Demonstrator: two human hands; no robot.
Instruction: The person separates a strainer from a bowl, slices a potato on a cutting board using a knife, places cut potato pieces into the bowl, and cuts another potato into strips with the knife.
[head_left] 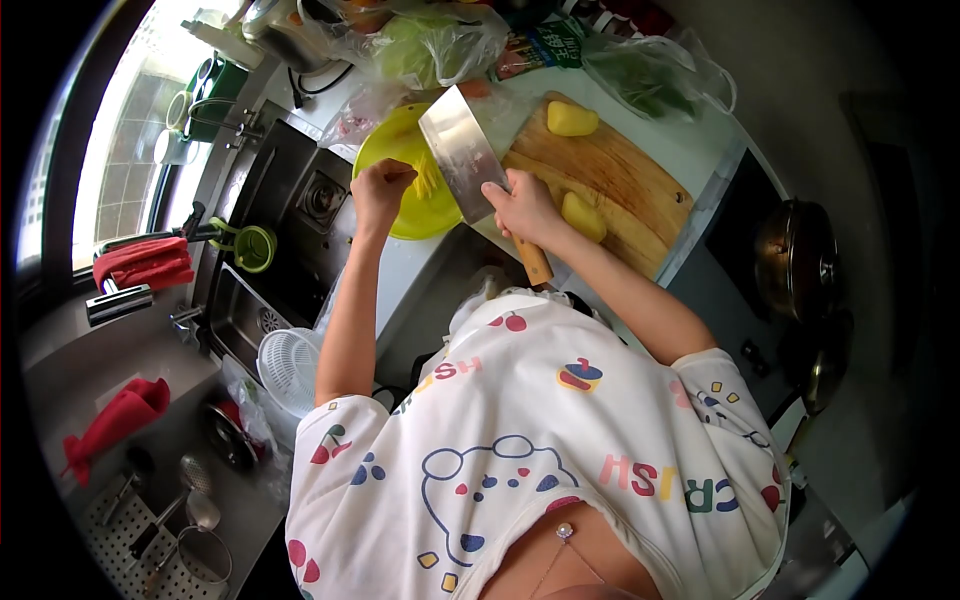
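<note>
Cleaver (458,150), likely heavy, rigid, gripped by right hand (525,208) where handle meets blade; left hand (378,197) closed over bowl (415,218); potato pieces (572,119) on board (640,190), probably firm, slippery, best held broadside

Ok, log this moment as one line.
left hand: fingertips together over yellow-green bowl | right hand: gripping cleaver | bowl: yellow strips | cutting board: yellow pieces

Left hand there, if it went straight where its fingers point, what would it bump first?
Probably the yellow strips in the yellow-green bowl, just beyond the left hand. Height is unclear, so it might pass over them towards the cleaver blade.
</note>
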